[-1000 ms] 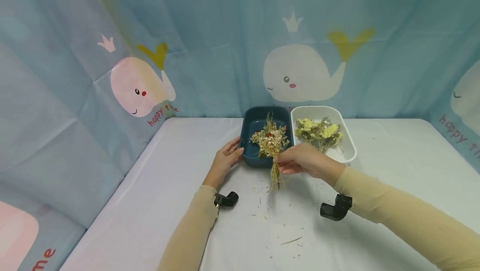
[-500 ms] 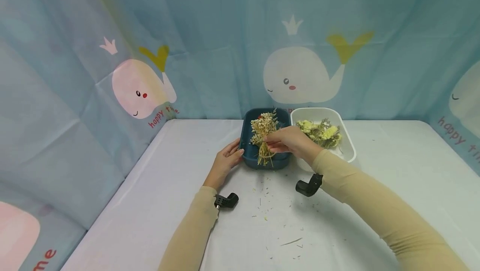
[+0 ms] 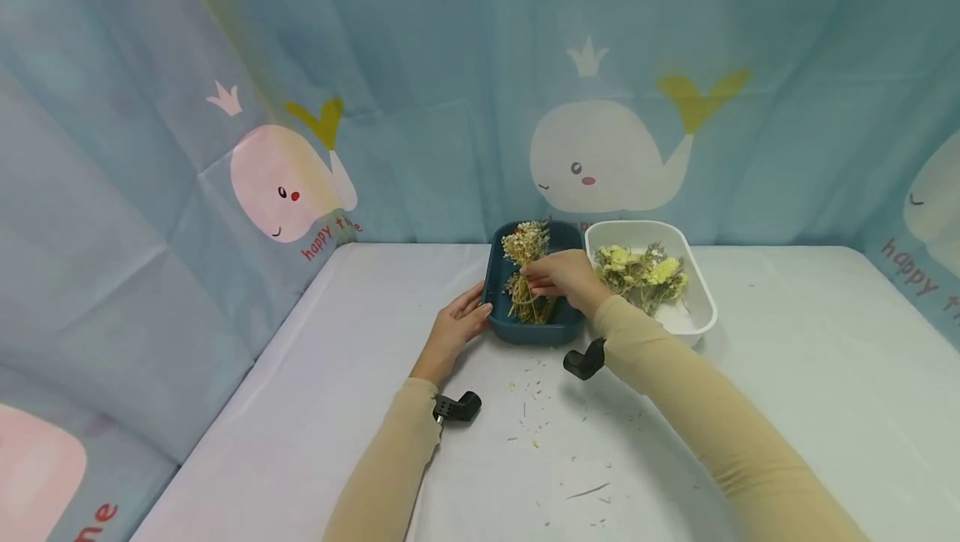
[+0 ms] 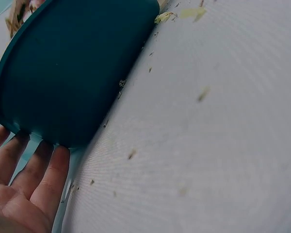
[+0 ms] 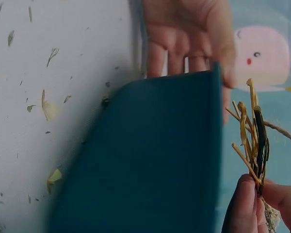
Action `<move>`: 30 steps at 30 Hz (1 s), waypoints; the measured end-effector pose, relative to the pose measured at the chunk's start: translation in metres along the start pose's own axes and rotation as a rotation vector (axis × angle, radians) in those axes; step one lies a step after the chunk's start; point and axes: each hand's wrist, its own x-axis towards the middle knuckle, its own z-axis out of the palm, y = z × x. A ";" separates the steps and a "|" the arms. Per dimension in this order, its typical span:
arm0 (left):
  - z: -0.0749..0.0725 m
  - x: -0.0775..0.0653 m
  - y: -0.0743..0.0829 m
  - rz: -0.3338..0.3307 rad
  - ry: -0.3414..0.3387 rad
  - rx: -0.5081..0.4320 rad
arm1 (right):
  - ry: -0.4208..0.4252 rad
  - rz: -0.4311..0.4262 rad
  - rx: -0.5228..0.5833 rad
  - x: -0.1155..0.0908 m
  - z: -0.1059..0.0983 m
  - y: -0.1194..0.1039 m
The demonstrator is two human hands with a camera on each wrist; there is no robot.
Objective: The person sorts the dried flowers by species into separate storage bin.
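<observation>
In the head view my right hand [image 3: 564, 278] pinches a small bunch of dried flowers [image 3: 527, 242] by its tied stems. It is over the dark blue tray [image 3: 537, 333], cream blossoms pointing to the far end. From the right wrist, the stem ends [image 5: 254, 136] and a loose twine end show above the thumb and fingers. My left hand [image 3: 454, 327] rests against the tray's left side near the front corner. Its fairly straight fingers [image 4: 51, 179] touch the outer wall, the thumb at the rim. Other dried flowers in the tray are mostly hidden by the bunch and my right hand.
A white tray [image 3: 702, 292] stands against the blue one's right side, with yellow dried flowers [image 3: 643, 273] in it. Stem bits and a longer twig [image 3: 588, 492] lie scattered on the white tabletop. A whale-print curtain [image 3: 420, 150] hangs behind.
My right hand has carried the bunch leftward and away from me, from the tray's front edge to over its inside. My left hand has stayed at the tray's side.
</observation>
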 end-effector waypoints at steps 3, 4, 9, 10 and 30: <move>0.000 0.000 0.000 -0.005 0.001 -0.001 | 0.033 0.026 0.006 0.007 0.004 0.003; 0.000 0.000 0.001 -0.009 0.002 -0.005 | 0.040 0.033 0.003 0.009 0.004 0.004; 0.000 -0.001 0.001 -0.018 0.005 -0.007 | 0.040 0.063 0.008 0.019 0.008 0.011; 0.000 -0.001 0.001 -0.020 0.006 -0.009 | 0.037 0.064 0.006 0.021 0.009 0.012; 0.001 -0.003 0.001 0.005 -0.016 0.022 | 0.144 0.123 -0.341 0.034 0.016 0.025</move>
